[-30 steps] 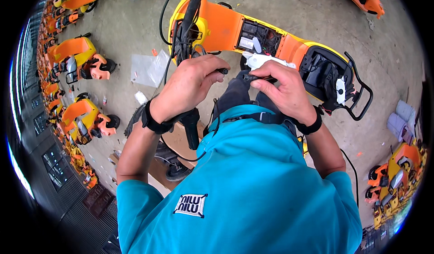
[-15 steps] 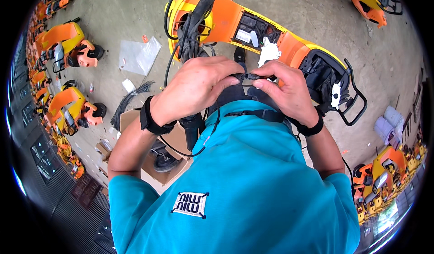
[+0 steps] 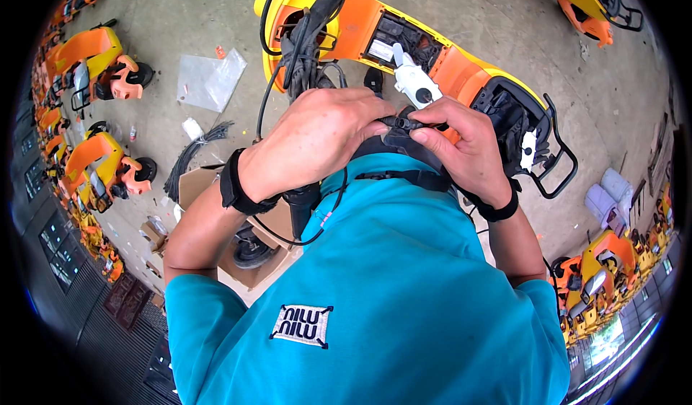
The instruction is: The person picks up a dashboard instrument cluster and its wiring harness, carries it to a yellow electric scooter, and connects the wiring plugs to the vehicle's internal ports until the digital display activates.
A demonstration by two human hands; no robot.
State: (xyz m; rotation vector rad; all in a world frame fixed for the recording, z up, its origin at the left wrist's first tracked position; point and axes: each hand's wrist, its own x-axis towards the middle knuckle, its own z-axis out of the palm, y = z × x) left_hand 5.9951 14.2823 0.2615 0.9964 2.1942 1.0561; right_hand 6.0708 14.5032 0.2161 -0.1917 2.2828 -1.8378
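Just in front of my waist, between my two bare hands, a short, dark, roughly cylindrical cable connector meets a second black tubular connector. My left hand grasps the first between thumb and curled fingers; my right hand pinches the second between thumb and forefinger. Both connectors look like moulded plastic. Their shared long axis runs nearly level, left to right across my body, each tip pointing toward the opposite hand; I cannot tell whether they are fully joined.

A black fabric band wraps my left wrist, over the edge of a soft teal cloth shirt. Beyond my hands lies a glossy orange-and-yellow curved plastic scooter body, with a smooth white irregular plastic part near its middle. Thick, tangled black cables hang by its left end, above rough grey concrete.
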